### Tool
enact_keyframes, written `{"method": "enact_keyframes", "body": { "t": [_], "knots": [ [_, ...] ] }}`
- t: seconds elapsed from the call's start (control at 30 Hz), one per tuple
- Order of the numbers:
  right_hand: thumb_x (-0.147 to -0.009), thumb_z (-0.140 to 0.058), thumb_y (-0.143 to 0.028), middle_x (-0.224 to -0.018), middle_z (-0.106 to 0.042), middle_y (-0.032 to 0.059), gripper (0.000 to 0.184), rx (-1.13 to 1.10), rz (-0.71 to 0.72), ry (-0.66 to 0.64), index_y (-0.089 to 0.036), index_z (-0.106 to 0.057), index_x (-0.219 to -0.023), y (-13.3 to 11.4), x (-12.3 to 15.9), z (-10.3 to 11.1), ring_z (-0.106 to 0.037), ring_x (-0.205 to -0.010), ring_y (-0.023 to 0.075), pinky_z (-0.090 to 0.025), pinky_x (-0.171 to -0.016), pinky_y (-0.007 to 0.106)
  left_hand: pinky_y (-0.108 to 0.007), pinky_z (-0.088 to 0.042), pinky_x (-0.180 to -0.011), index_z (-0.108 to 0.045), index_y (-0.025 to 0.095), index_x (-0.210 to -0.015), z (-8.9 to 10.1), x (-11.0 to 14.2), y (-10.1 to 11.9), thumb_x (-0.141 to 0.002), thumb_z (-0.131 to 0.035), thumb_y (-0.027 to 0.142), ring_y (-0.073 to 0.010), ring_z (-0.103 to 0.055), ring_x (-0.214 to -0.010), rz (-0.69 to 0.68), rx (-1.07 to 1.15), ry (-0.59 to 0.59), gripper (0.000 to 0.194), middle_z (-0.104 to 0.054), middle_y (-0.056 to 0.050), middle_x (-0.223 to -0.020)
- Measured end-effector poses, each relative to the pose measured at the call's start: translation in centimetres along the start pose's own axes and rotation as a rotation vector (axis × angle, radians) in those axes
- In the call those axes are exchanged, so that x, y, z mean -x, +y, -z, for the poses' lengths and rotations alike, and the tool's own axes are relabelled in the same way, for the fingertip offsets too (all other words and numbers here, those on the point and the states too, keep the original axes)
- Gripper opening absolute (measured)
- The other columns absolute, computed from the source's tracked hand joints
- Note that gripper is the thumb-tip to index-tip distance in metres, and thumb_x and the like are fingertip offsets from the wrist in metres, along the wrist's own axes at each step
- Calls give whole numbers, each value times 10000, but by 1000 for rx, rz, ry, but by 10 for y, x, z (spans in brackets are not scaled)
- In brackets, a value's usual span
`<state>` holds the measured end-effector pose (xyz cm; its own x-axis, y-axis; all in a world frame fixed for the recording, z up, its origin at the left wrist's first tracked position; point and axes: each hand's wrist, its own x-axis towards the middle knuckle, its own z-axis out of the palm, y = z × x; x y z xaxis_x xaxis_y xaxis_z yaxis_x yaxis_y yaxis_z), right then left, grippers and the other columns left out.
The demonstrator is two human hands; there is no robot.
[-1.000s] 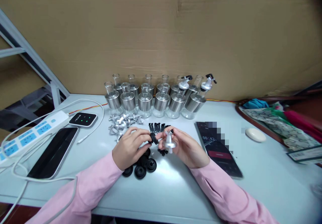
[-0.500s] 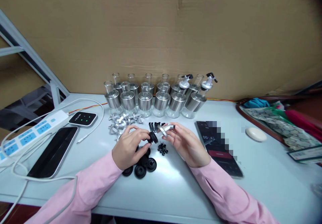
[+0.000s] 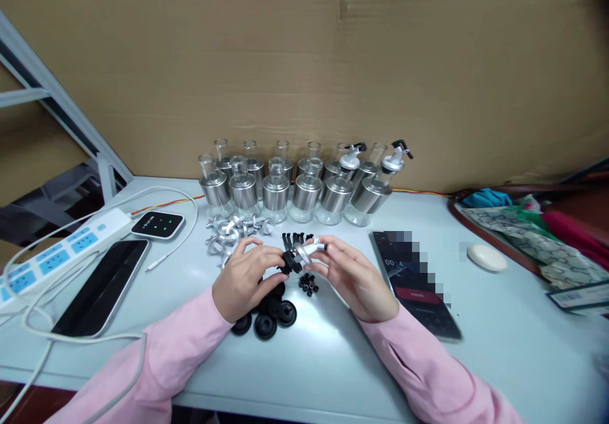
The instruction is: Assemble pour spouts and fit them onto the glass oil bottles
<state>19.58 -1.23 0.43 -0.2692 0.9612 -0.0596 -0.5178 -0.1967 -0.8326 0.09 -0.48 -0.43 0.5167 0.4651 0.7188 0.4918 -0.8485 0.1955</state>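
My left hand (image 3: 251, 278) pinches a black ribbed stopper (image 3: 291, 261) between thumb and fingers. A silver pourer spout (image 3: 308, 252) with a dark tip is held in my right hand (image 3: 359, 278), its round flange against or very close to the stopper. Below my left hand lie several black round stoppers (image 3: 265, 325). Small black caps (image 3: 309, 284) sit in a cluster between my hands. Behind them is a row of short black levers (image 3: 288, 241). More silver pourer spouts (image 3: 231, 232) are heaped beyond my left hand, partly hidden by it.
Two rows of glass bottles with steel sleeves (image 3: 276, 193) stand at the back; two carry fitted pourers (image 3: 394, 159). A phone (image 3: 419, 284) lies right, a dark phone (image 3: 102, 287) and a power strip (image 3: 61, 252) with cables left. A white oval object (image 3: 487, 258) sits far right.
The silver pourer spout in my right hand has come left and slightly down to the black stopper, closing the gap. My left hand has barely moved.
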Motion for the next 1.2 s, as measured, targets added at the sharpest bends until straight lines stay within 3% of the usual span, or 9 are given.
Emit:
{"method": "enact_keyframes", "body": {
  "t": [0.4,0.63,0.77,0.97,1.07,1.2],
  "knots": [
    [-688,-702,-379,-851,-592,28,235,48,-15,10,-195,-639,-820,-3,0,0,-555,-827,181,-444,-692,303,-343,-472,-753,-450,160,-949,0,-1,-1,-917,-427,222,-143,-618,-745,-47,38,49,73,-647,-69,-823],
    [-681,-709,-390,-811,-602,26,249,63,-47,-24,-197,-639,-821,-3,2,-1,-558,-782,170,-442,-685,299,-306,-485,-675,-453,170,-959,1,-1,2,-905,-446,233,-149,-574,-717,-46,82,14,84,-628,-65,-823],
    [-683,-713,-378,-820,-609,25,239,43,-68,-39,-198,-643,-823,-3,2,-3,-562,-780,165,-439,-703,300,-300,-490,-677,-448,167,-1010,1,0,2,-883,-491,286,-162,-580,-754,-32,105,15,179,-614,-71,-847],
    [-684,-725,-353,-775,-613,6,221,28,-102,-103,-201,-656,-829,-3,2,0,-574,-746,138,-435,-740,281,-331,-486,-782,-371,147,-1253,4,-1,3,-913,-409,329,-211,-570,-965,-56,91,-142,388,-578,-145,-1062],
    [-681,-729,-355,-789,-611,2,224,33,-107,-118,-200,-660,-826,-4,2,1,-573,-749,125,-435,-744,262,-326,-476,-810,-345,131,-1276,5,-1,3,-922,-389,293,-209,-557,-1012,-85,113,-203,392,-570,-154,-1124],
    [-682,-724,-357,-808,-614,13,215,65,-96,-115,-200,-662,-815,-4,2,1,-569,-747,133,-440,-755,275,-316,-470,-805,-374,136,-1234,3,-1,2,-929,-377,297,-198,-566,-996,-75,97,-201,346,-595,-140,-1092]
  ]
}}
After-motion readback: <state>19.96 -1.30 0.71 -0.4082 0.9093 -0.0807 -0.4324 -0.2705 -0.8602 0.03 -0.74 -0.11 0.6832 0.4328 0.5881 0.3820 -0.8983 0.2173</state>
